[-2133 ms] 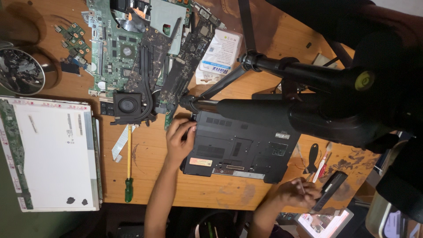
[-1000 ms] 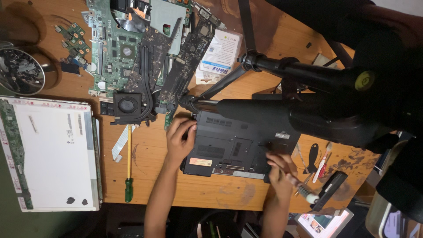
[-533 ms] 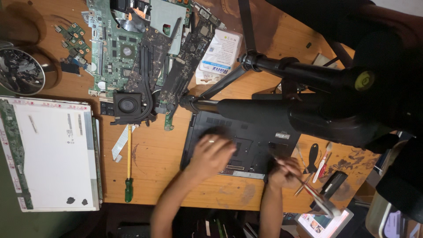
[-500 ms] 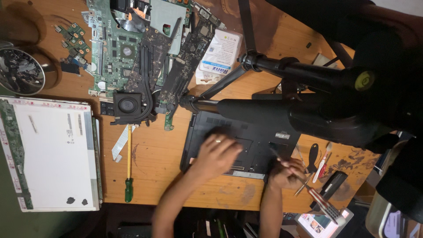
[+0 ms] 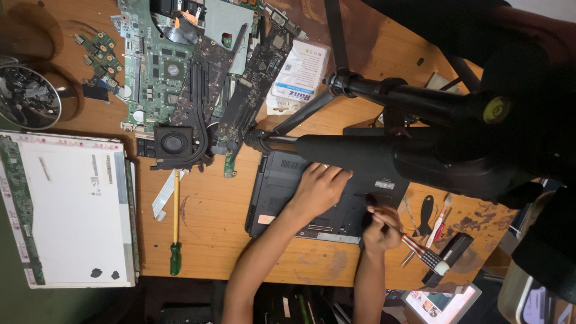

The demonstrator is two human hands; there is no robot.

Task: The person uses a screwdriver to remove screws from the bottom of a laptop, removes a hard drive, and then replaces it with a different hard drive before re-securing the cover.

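A black laptop base (image 5: 282,186) lies bottom up on the wooden table (image 5: 210,228), partly hidden by a black tripod (image 5: 384,150). My left hand (image 5: 320,189) rests flat on the middle of the base, fingers spread. My right hand (image 5: 382,227) grips a screwdriver with a striped handle (image 5: 423,253), its tip pointed down at the base's right side.
A green motherboard with a fan (image 5: 174,78) lies at the back. A detached screen panel (image 5: 69,210) sits at left, a metal bowl (image 5: 27,96) beyond it. A green-handled screwdriver (image 5: 175,228) lies beside the panel. Small tools (image 5: 429,219) lie right of the base.
My left hand slid from the base's left corner to its middle. My right hand came in from the table's edge with the screwdriver and set it against the base.
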